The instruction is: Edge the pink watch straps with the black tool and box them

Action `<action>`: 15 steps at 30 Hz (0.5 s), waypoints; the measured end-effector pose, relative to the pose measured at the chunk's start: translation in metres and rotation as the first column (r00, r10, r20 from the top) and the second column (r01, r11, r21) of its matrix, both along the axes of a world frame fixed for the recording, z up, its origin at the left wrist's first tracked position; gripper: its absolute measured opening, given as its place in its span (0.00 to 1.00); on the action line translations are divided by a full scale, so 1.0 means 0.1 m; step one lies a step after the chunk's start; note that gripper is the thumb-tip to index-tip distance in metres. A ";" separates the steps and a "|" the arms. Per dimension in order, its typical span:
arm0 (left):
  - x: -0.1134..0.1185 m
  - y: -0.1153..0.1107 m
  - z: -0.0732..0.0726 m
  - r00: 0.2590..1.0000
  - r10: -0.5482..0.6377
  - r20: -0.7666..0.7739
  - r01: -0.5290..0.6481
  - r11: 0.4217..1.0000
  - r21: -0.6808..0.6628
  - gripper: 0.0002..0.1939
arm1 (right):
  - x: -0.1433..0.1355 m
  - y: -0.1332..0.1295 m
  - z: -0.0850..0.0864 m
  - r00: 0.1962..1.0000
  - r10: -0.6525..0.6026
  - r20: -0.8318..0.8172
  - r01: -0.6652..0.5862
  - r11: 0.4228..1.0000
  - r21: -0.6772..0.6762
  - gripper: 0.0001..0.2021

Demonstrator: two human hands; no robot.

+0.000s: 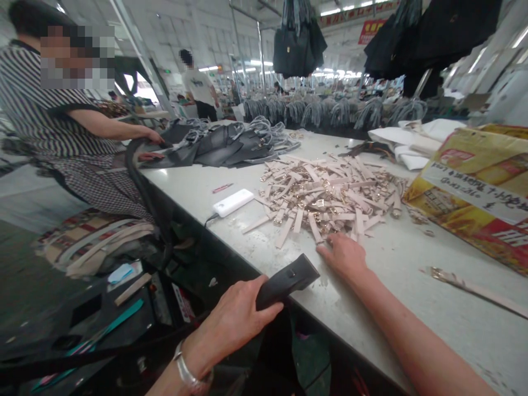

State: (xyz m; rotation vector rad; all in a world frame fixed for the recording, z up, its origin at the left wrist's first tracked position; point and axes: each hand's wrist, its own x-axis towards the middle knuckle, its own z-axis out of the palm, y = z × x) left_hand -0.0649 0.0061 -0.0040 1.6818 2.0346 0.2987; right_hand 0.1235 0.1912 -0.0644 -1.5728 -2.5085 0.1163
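My left hand (243,308), with a metal bracelet at the wrist, grips a folded black piece (287,279) bearing a small metal fitting, over the table's front edge. At the near side of a large heap of pale pink straps with gold buckles (325,192), my right hand (344,253) touches a strap, fingers bent over its end. Whether the fingers are closed on that strap is hard to make out. One longer buckled strap (474,289) lies apart at the right.
A white power bank (233,203) with a cable lies left of the heap, beyond it black pieces (231,144). A yellow box (474,187) stands at the right. A person in a striped shirt (61,104) works at the left. Black bags (297,52) hang overhead.
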 end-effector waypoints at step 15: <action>0.32 0.00 0.03 0.988 -0.136 -0.068 0.131 0.989 -0.069 0.18 | 1.35 -0.72 -0.03 0.964 0.245 -0.107 -0.254 0.963 -0.087 0.12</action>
